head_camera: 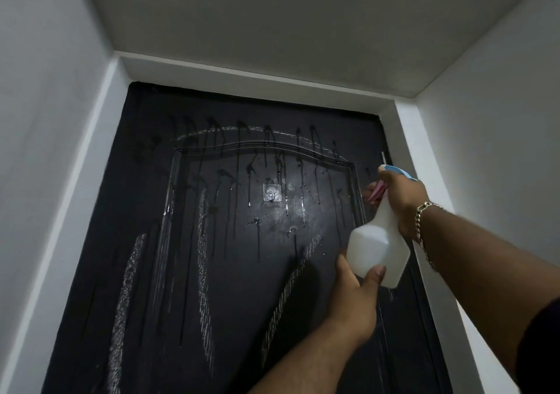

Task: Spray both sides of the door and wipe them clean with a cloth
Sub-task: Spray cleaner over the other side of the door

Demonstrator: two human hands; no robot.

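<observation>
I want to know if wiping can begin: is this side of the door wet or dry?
Wet. The dark door shows drips running down from its top and shiny streaks lower down.

Dark panelled door stood shut in white frame. Wet drip trails ran down from its top edge across the arched moulding. Small clear adhesive hook stuck at upper centre of panel. Pale streaks lower left.
</observation>
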